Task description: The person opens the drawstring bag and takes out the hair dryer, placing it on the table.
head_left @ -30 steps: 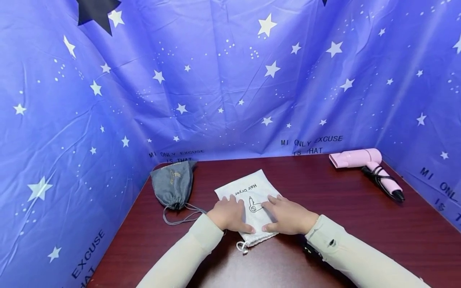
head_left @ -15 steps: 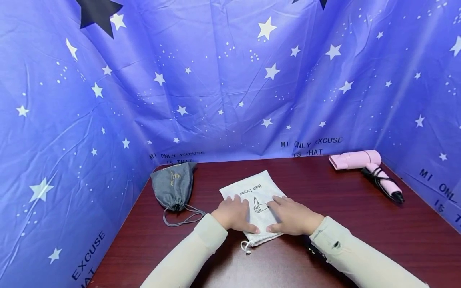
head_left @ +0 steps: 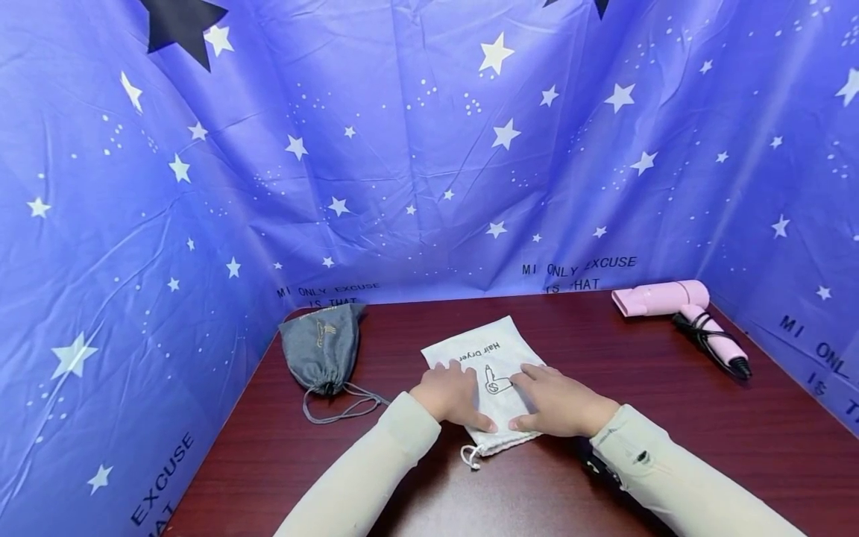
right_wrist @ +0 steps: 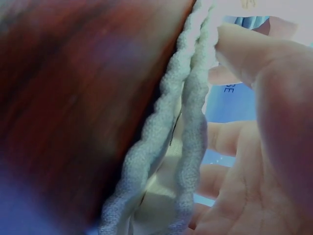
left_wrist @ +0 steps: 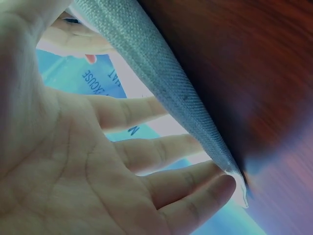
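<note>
A white drawstring bag (head_left: 513, 347) lies flat on the table, printed with "Hair Dryer" and a small dryer outline. My left hand (head_left: 456, 395) rests on its left side with straight fingers. On its right side my right hand (head_left: 567, 403) lies the same way, and the two thumbs come close together near the gathered mouth. In the left wrist view the fingertips touch the edge of the bag (left_wrist: 166, 88). The right wrist view shows the ruffled mouth of the bag (right_wrist: 193, 132) slightly parted, beside the thumb. A white cord (head_left: 471, 456) sticks out at the near corner.
A grey drawstring bag (head_left: 322, 347) with loose cords lies at the back left. At the back right is a pink hair dryer (head_left: 664, 298), its black cord (head_left: 705, 339) wrapped round the handle. Blue star-printed cloth (head_left: 416, 149) surrounds the dark red table (head_left: 570, 332).
Both hands and the white bag have slid a little to the right across the table. The grey bag and the hair dryer stay where they were.
</note>
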### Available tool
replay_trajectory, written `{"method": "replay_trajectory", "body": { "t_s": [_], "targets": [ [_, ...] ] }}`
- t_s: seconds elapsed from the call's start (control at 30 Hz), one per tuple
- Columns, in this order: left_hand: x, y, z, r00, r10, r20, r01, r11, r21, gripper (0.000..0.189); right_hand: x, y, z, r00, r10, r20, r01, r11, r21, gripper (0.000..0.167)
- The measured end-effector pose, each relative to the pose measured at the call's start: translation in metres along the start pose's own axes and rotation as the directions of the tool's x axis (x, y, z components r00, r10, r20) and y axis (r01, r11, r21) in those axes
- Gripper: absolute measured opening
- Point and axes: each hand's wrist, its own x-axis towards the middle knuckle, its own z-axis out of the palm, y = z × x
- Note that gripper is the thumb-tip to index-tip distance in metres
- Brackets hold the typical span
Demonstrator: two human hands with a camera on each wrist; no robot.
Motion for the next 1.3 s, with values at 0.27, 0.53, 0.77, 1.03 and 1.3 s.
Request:
{"method": "replay_trajectory", "body": {
  "t_s": [0.27, 0.53, 0.77, 1.03, 1.3],
  "targets": [
    [0.009, 0.008, 0.0, 1.0, 0.011, 0.006, -0.011, 1.0, 0.005, 0.094, -0.006, 0.013, 0.003, 1.0, 0.031, -0.004, -0.031, 0.999, 0.031, 0.078],
    [0.016, 0.017, -0.002, 1.0, 0.014, 0.012, -0.014, 1.0, 0.0, 0.095, -0.012, 0.02, 0.0, 0.999, 0.038, -0.004, -0.038, 0.997, 0.062, 0.079],
    [0.023, 0.026, -0.005, 1.0, 0.011, 0.019, -0.011, 1.0, 0.004, 0.092, -0.016, 0.029, -0.003, 0.998, 0.07, -0.003, -0.069, 0.991, 0.117, 0.08],
    [0.031, 0.034, -0.006, 0.999, 0.01, 0.031, -0.01, 1.0, 0.009, 0.093, -0.02, 0.038, -0.006, 0.997, 0.072, -0.01, -0.07, 0.988, 0.135, 0.078],
    [0.038, 0.044, -0.005, 1.0, 0.01, 0.005, -0.01, 1.0, -0.014, 0.091, -0.022, 0.05, -0.011, 0.998, 0.059, -0.033, -0.054, 0.989, 0.136, 0.074]
  ]
}}
